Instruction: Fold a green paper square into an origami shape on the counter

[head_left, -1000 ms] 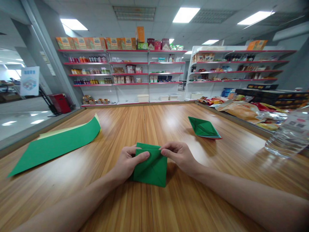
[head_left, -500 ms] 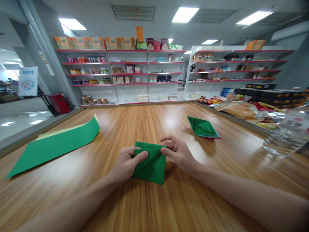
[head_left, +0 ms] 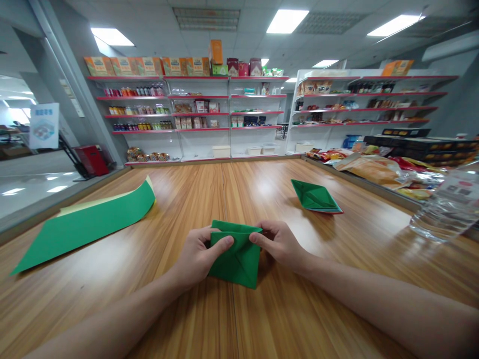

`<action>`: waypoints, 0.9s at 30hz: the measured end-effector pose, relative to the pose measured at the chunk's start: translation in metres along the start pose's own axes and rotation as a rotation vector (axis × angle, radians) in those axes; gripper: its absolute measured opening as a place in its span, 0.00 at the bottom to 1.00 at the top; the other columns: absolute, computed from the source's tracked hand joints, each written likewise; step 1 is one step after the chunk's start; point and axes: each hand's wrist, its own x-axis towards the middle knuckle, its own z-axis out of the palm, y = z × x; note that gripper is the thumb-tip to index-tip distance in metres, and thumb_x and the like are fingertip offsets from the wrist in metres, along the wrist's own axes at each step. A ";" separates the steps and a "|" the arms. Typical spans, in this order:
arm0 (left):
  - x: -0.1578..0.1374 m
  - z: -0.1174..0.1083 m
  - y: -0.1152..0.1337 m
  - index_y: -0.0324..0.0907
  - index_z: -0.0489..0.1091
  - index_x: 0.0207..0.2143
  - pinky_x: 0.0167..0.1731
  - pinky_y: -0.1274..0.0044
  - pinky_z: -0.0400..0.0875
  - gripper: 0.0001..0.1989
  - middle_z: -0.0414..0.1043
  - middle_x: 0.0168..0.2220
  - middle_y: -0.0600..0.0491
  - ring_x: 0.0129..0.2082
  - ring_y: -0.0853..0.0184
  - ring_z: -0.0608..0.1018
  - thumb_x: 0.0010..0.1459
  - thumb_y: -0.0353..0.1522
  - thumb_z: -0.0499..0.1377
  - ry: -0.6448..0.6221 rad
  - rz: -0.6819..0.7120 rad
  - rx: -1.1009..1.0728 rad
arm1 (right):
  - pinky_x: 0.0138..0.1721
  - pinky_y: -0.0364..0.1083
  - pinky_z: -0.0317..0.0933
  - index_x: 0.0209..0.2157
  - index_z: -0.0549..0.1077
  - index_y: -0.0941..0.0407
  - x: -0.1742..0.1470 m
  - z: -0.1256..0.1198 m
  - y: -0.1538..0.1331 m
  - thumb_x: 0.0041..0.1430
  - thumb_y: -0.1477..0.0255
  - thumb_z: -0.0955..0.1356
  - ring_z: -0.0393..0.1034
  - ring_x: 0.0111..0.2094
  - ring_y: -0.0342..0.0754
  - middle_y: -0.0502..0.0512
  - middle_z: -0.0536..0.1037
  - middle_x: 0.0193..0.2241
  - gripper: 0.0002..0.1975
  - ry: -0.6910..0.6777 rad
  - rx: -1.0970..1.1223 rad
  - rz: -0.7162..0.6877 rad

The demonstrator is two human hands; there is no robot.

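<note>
A folded green paper (head_left: 236,262), roughly square with diagonal creases and a parted top edge, is held just over the table's centre seam. My left hand (head_left: 200,254) grips its left side, thumb on the front face and fingers behind. At the upper right corner, my right hand (head_left: 280,244) pinches the paper between thumb and fingers; the fingertips are partly hidden behind it. To the right, farther off, lies another folded green paper piece (head_left: 315,196) with a pointed shape. A curled green sheet (head_left: 90,222) with pale yellow paper beneath it rests at the left.
The wooden table (head_left: 179,199) stretches ahead to a raised edge. A clear plastic bottle (head_left: 436,214) stands at the right, near packaged snacks (head_left: 374,169) and black boxes (head_left: 422,147). Stocked shelves (head_left: 202,114) line the back. A red box (head_left: 91,160) stands on the floor at left.
My right hand's fingers, spread before, have closed behind the paper's upper right corner. The folded paper has shifted slightly right and its top edge has parted a little more.
</note>
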 end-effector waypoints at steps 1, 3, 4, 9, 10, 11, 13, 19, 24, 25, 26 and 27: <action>0.000 0.000 0.000 0.38 0.70 0.19 0.17 0.82 0.55 0.17 0.63 0.17 0.56 0.18 0.73 0.63 0.51 0.41 0.61 0.003 -0.001 0.008 | 0.21 0.40 0.51 0.26 0.70 0.59 -0.001 0.000 -0.001 0.57 0.61 0.67 0.59 0.22 0.40 0.48 0.65 0.20 0.16 -0.007 -0.037 -0.022; -0.001 0.000 0.000 0.37 0.71 0.20 0.17 0.82 0.56 0.17 0.64 0.17 0.56 0.18 0.73 0.63 0.51 0.42 0.61 0.004 -0.011 0.011 | 0.21 0.40 0.48 0.25 0.70 0.59 -0.002 -0.001 -0.003 0.59 0.60 0.65 0.56 0.21 0.39 0.47 0.62 0.19 0.17 -0.016 -0.078 -0.052; -0.001 0.000 0.000 0.37 0.71 0.20 0.18 0.81 0.57 0.17 0.64 0.17 0.55 0.19 0.72 0.64 0.51 0.42 0.61 0.000 -0.019 0.010 | 0.20 0.40 0.48 0.24 0.69 0.59 -0.002 -0.002 -0.003 0.59 0.60 0.65 0.55 0.21 0.39 0.47 0.62 0.18 0.18 -0.022 -0.079 -0.057; -0.002 0.000 -0.001 0.36 0.72 0.23 0.19 0.81 0.58 0.18 0.66 0.19 0.54 0.20 0.72 0.64 0.53 0.43 0.60 -0.041 -0.057 -0.028 | 0.19 0.40 0.46 0.20 0.65 0.59 -0.002 -0.002 -0.002 0.60 0.59 0.63 0.54 0.18 0.39 0.46 0.60 0.16 0.21 -0.029 0.009 -0.031; -0.003 0.001 0.000 0.36 0.72 0.23 0.18 0.81 0.57 0.18 0.65 0.19 0.55 0.19 0.72 0.64 0.53 0.43 0.60 -0.047 -0.058 -0.041 | 0.18 0.40 0.45 0.19 0.64 0.58 -0.002 -0.002 -0.001 0.60 0.58 0.63 0.53 0.18 0.39 0.46 0.59 0.15 0.22 -0.019 0.027 -0.020; -0.003 0.001 0.000 0.37 0.71 0.22 0.18 0.81 0.57 0.18 0.65 0.18 0.55 0.19 0.72 0.63 0.53 0.43 0.59 -0.050 -0.059 -0.050 | 0.18 0.40 0.45 0.18 0.62 0.58 -0.002 -0.002 -0.001 0.61 0.57 0.63 0.53 0.18 0.39 0.46 0.58 0.15 0.23 -0.008 0.045 -0.006; -0.003 0.003 0.001 0.37 0.70 0.20 0.17 0.81 0.56 0.19 0.63 0.18 0.55 0.18 0.73 0.63 0.53 0.43 0.59 -0.047 -0.062 -0.049 | 0.18 0.40 0.45 0.17 0.61 0.58 -0.001 -0.002 0.000 0.61 0.55 0.61 0.52 0.18 0.39 0.47 0.58 0.15 0.25 0.012 0.076 0.021; -0.004 0.005 0.002 0.37 0.69 0.20 0.18 0.81 0.56 0.19 0.62 0.19 0.55 0.19 0.72 0.63 0.54 0.43 0.58 -0.030 -0.026 0.007 | 0.19 0.40 0.50 0.23 0.70 0.59 -0.003 -0.002 -0.002 0.55 0.55 0.67 0.58 0.20 0.40 0.48 0.65 0.17 0.20 -0.037 -0.038 0.010; -0.004 0.004 0.001 0.37 0.68 0.19 0.17 0.82 0.54 0.19 0.59 0.18 0.56 0.19 0.74 0.60 0.54 0.42 0.59 -0.074 -0.034 -0.033 | 0.20 0.41 0.53 0.27 0.75 0.60 -0.005 -0.001 -0.003 0.57 0.55 0.65 0.61 0.21 0.42 0.50 0.70 0.19 0.22 -0.040 -0.024 0.013; -0.003 0.003 0.000 0.37 0.67 0.19 0.17 0.81 0.53 0.19 0.59 0.17 0.57 0.19 0.74 0.60 0.54 0.42 0.59 -0.082 -0.041 -0.050 | 0.20 0.41 0.54 0.27 0.76 0.60 -0.005 -0.001 -0.003 0.58 0.55 0.64 0.62 0.22 0.42 0.50 0.70 0.20 0.22 -0.045 -0.009 0.013; -0.003 0.003 0.000 0.36 0.68 0.19 0.17 0.81 0.53 0.19 0.59 0.17 0.57 0.18 0.74 0.60 0.54 0.42 0.59 -0.090 -0.049 -0.072 | 0.20 0.41 0.54 0.27 0.76 0.60 -0.005 -0.001 -0.003 0.58 0.54 0.64 0.62 0.22 0.42 0.50 0.71 0.20 0.23 -0.048 0.007 0.015; -0.003 0.003 -0.001 0.36 0.68 0.20 0.17 0.81 0.52 0.18 0.59 0.17 0.57 0.18 0.74 0.60 0.54 0.42 0.60 -0.096 -0.061 -0.096 | 0.21 0.41 0.54 0.27 0.76 0.60 -0.005 -0.001 -0.002 0.58 0.54 0.64 0.62 0.22 0.43 0.51 0.71 0.20 0.23 -0.048 0.023 0.020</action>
